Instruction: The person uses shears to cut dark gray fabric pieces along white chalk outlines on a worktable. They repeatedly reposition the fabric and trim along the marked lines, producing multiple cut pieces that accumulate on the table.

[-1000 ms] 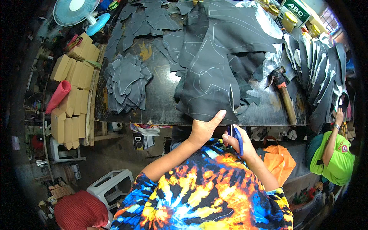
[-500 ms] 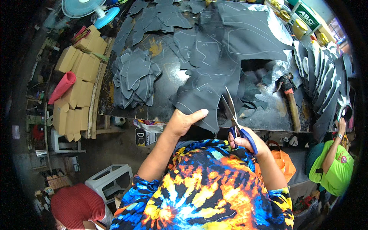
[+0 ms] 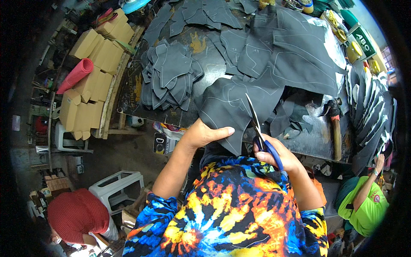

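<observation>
A large dark grey sheet [image 3: 233, 103], leather-like and drawn with pale outlines, reaches from the table over its near edge. My left hand [image 3: 204, 136] grips its near-left edge, thumb on top and fingers hidden beneath. My right hand [image 3: 276, 152] is closed round the blue handles of a pair of scissors [image 3: 257, 122]. The scissor blades point away from me and lie over the right edge of the sheet, nearly together. To the left on the table stands a stack of cut grey pieces [image 3: 167, 77].
A hammer [image 3: 336, 132] lies on the dark table [image 3: 319, 143] at right, near grey scraps [image 3: 295, 124]. Hanging grey strips [image 3: 370, 107] crowd the right end. Cardboard boxes [image 3: 92, 85] and a pink roll [image 3: 76, 75] line the left. Two other people [image 3: 364, 195] are nearby, beyond my reach.
The view has shifted, so the table's things sit further right. The scissor blades have drawn closer together and point more straight ahead. My left hand keeps its hold on the sheet.
</observation>
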Demonstrator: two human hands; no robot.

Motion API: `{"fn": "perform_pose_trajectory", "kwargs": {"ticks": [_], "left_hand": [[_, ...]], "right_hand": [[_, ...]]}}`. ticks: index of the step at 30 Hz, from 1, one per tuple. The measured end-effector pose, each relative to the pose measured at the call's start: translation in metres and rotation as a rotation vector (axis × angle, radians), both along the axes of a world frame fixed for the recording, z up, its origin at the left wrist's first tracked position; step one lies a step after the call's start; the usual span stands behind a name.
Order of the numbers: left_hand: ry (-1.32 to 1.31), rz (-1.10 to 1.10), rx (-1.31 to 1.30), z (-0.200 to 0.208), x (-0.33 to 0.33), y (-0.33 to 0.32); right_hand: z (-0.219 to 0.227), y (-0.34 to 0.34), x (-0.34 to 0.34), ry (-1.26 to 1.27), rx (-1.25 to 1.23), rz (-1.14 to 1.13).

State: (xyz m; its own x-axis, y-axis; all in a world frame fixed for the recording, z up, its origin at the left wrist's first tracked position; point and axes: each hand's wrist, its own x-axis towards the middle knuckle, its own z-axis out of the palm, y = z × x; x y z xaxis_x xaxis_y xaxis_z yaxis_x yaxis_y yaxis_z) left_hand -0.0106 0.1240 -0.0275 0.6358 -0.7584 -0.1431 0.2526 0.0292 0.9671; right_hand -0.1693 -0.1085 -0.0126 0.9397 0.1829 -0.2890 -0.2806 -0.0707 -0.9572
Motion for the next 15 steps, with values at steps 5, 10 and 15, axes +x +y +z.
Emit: {"fn": "perform_pose_trajectory", "kwargs": {"ticks": [5,10,15], "left_hand": [[0.020,-0.018,-0.002,-0.003,0.003,0.004],[0.026,-0.030,0.036,-0.005,0.006,0.006],[0.090,-0.109,0.044,-0.009,0.007,0.010]], "right_hand": [[0.001,0.007,-0.001,0.151,-0.062,-0.092],[0.004,0.015,-0.005,0.284,-0.016,-0.172],[0.005,0.008,0.011,0.295,0.137,-0.086]]}}
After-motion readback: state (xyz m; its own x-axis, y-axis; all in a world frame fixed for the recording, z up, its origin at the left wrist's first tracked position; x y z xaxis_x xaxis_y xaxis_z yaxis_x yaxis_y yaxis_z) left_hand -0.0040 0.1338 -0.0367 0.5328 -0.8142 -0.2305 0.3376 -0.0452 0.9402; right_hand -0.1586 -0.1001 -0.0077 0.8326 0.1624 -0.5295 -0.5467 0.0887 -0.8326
